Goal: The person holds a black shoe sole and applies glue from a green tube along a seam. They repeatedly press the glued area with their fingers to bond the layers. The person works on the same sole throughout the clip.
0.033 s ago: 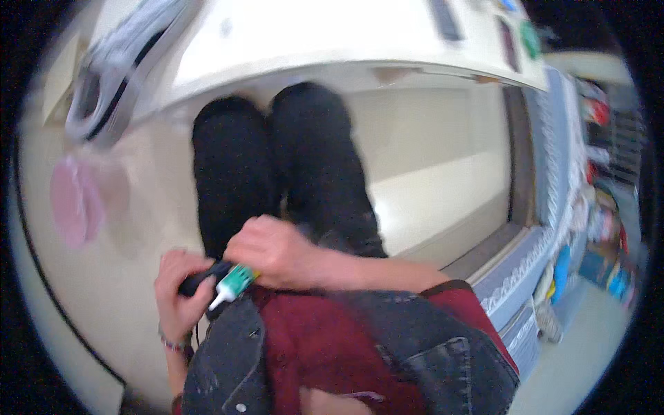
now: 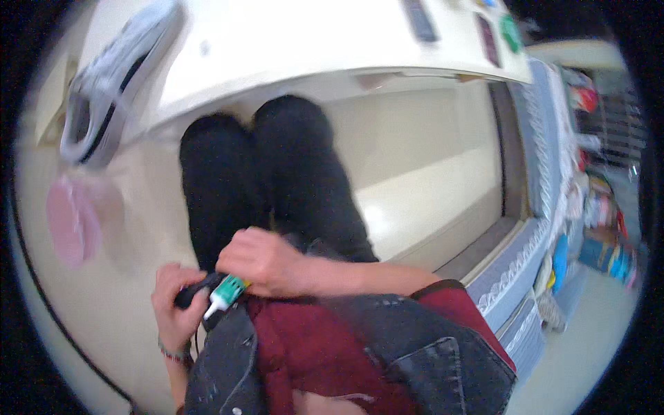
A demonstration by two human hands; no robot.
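At a white table [image 2: 297, 41], over my lap [image 2: 232, 180], I hold my right hand [image 2: 261, 263] and left hand [image 2: 175, 299], a black object [image 2: 190, 295] and green-and-white tube [image 2: 230, 289] between them. The tube's length slants, nozzle [image 2: 211, 311] aimed left and toward me. My left curls closed around the black object; my right, fingers bunched, grips the tube's rear.

We see a pale shoe [image 2: 131, 55] at the left of a white table [image 2: 290, 41], a pink container [image 2: 66, 225] on the floor [image 2: 111, 311], a round green object [image 2: 510, 32] near the table's right end, and lace-trimmed blue-grey cloth [image 2: 531, 131].
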